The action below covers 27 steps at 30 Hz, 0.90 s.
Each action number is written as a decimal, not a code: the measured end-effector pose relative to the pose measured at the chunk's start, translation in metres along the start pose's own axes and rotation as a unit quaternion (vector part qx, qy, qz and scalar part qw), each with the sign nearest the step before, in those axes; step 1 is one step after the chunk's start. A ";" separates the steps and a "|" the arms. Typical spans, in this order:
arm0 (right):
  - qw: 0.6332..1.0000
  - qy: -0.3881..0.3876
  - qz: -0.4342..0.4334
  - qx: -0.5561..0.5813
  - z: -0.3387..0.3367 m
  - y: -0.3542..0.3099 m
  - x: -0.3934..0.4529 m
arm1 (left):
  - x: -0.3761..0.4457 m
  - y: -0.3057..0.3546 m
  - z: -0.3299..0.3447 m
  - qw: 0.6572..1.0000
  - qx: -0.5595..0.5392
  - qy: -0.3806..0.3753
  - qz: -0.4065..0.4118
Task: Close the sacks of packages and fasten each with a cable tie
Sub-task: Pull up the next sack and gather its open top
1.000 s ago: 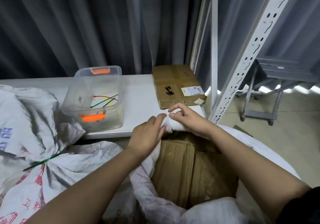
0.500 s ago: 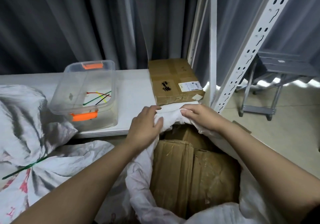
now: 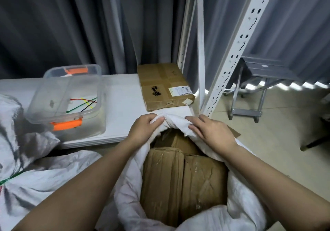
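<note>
Head view: both hands, left (image 3: 142, 130) and right (image 3: 212, 132), clutch the upright sack's (image 3: 246, 191) upward-facing mouth rim.

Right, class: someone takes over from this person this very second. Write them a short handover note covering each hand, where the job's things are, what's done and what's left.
Left hand: grips the far rim of the open sack.
Right hand: holds the same rim, beside the left.
Open sack: in front, mouth wide open, brown packages showing inside.
Cable ties: loose in the clear tub on the white table, left of the hands.
Done: the sack on the left is already tied with a green tie.
Left: gather this mouth shut, take a tie from the tub, fasten it.
</note>
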State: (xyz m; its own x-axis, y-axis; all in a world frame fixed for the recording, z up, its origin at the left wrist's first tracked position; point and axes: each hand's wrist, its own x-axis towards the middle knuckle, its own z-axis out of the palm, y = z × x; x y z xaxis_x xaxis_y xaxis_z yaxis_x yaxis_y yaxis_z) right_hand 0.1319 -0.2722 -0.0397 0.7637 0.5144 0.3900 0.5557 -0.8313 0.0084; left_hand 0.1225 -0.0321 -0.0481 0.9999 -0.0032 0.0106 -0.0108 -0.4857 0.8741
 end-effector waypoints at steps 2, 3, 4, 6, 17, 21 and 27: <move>0.980 -0.073 0.059 0.175 -0.005 0.005 0.009 | 0.001 0.005 0.001 0.998 0.067 0.016 0.011; 0.952 -0.111 0.094 0.271 -0.006 0.008 0.015 | 0.001 0.008 0.002 0.988 0.141 0.048 0.034; 0.922 -0.129 0.121 0.345 -0.008 0.010 0.022 | 0.002 0.012 0.004 0.972 0.211 0.074 0.073; 0.865 -0.138 0.159 0.456 -0.009 0.011 0.031 | 0.003 0.023 0.012 0.940 0.285 0.082 0.170; 0.950 -0.126 0.265 0.108 -0.044 -0.001 -0.025 | 0.015 0.034 0.053 0.926 0.284 0.129 0.213; 0.970 -0.067 0.235 0.012 -0.028 -0.002 -0.048 | 0.021 0.040 0.056 0.949 0.277 0.078 0.129; 0.807 -0.002 0.312 0.500 -0.038 0.024 -0.038 | 0.009 0.063 0.056 0.964 0.176 0.012 0.198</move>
State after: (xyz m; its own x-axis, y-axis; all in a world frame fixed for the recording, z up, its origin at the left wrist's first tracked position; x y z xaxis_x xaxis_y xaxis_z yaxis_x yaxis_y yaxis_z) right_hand 0.1041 -0.3192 -0.0195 0.9976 0.0633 0.0269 0.0471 -0.3438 -0.9379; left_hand 0.1305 -0.1122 -0.0202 0.9175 -0.2310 0.3238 -0.3855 -0.7167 0.5812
